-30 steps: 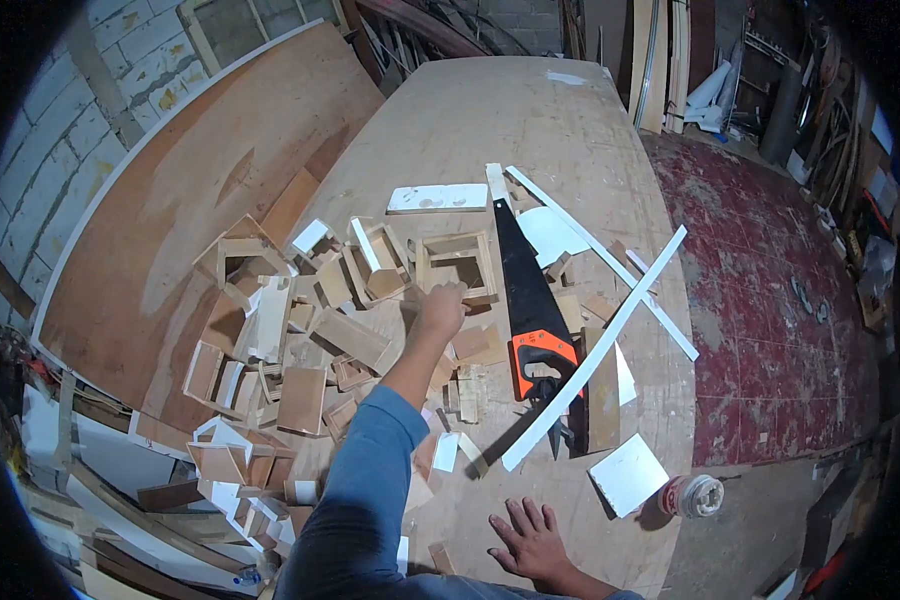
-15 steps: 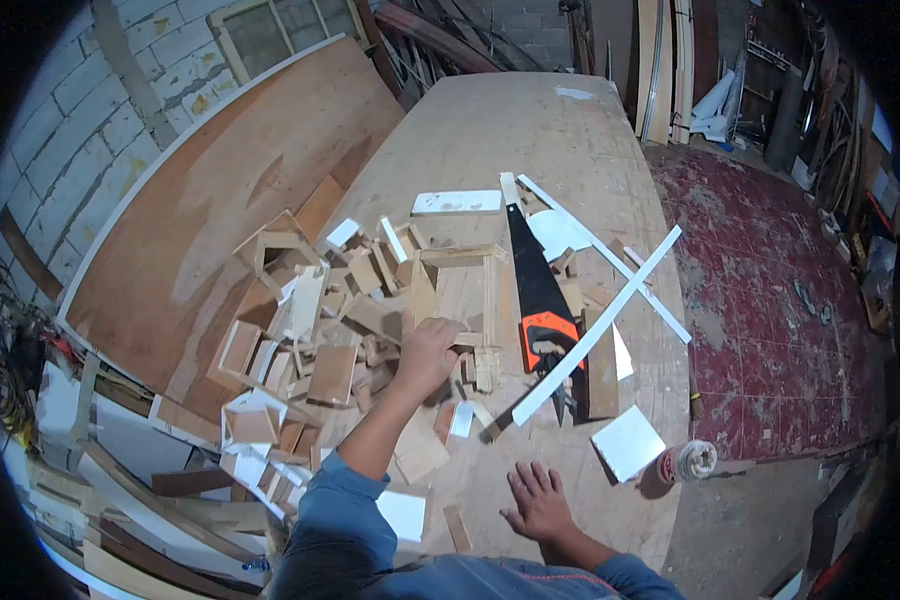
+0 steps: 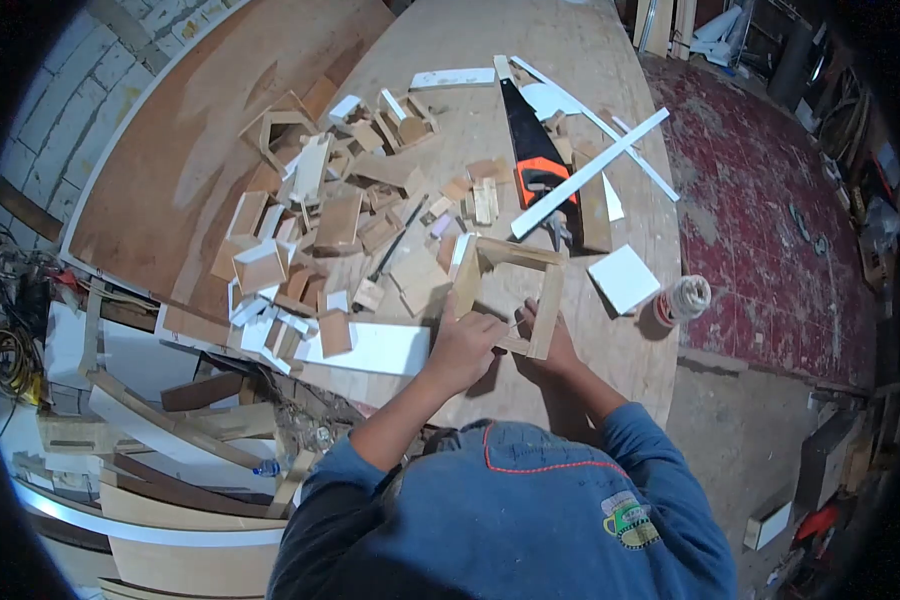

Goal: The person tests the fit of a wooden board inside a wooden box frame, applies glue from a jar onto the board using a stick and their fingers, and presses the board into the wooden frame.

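Both hands (image 3: 463, 352) are curled round a frame (image 3: 547, 312), the exact grip partly hidden; the desk (image 3: 625, 350) is littered with offcuts (image 3: 339, 222) and flanked by red floor (image 3: 745, 230).

Handsaw (image 3: 523, 120): black and orange, white strip (image 3: 595, 170) lying across its handle.
Jar (image 3: 684, 299): at the table's (image 3: 475, 130) right edge, just beside a white square piece (image 3: 623, 279).
Brown panel (image 3: 210, 130): left of table.
Floor (image 3: 750, 200): red, scuffed, right of table.
Wall (image 3: 65, 110): pale blocks.
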`<state>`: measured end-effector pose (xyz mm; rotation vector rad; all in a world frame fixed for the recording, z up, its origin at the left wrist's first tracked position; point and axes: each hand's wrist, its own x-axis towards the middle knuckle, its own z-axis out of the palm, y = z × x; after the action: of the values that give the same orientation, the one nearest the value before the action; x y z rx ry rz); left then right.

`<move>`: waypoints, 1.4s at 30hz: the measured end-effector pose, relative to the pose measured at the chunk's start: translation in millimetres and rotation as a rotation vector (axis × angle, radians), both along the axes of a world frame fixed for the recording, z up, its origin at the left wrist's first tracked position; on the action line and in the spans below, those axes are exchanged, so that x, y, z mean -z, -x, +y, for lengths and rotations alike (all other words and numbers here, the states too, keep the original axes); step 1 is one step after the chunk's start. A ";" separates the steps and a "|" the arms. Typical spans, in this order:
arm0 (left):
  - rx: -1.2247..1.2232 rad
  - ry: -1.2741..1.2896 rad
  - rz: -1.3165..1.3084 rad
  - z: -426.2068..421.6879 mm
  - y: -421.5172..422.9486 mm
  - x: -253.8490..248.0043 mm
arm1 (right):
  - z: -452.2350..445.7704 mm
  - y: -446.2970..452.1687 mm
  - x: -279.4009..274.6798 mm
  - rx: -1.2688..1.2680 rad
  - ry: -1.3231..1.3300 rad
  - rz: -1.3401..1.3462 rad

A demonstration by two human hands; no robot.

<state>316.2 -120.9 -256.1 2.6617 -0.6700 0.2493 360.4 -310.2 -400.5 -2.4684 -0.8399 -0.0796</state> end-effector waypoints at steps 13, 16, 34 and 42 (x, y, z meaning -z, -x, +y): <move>0.160 -0.108 0.003 -41.1 49.9 51.4 | -160.2 205.1 -62.3 -0.053 -0.471 1.255; 0.185 -0.127 0.018 -57.1 49.4 66.0 | -204.2 227.4 -59.7 0.218 -0.128 1.205; -0.435 0.205 -0.119 -56.5 26.2 93.4 | -129.6 77.4 -46.5 0.429 -0.123 0.674; -0.597 0.655 0.611 -42.8 35.2 119.0 | -110.1 34.5 -42.0 0.269 -0.053 0.545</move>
<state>281.1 -163.7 -375.0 2.0463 0.3579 -0.1707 325.9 -420.3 -358.5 -2.3598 -0.2689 0.4495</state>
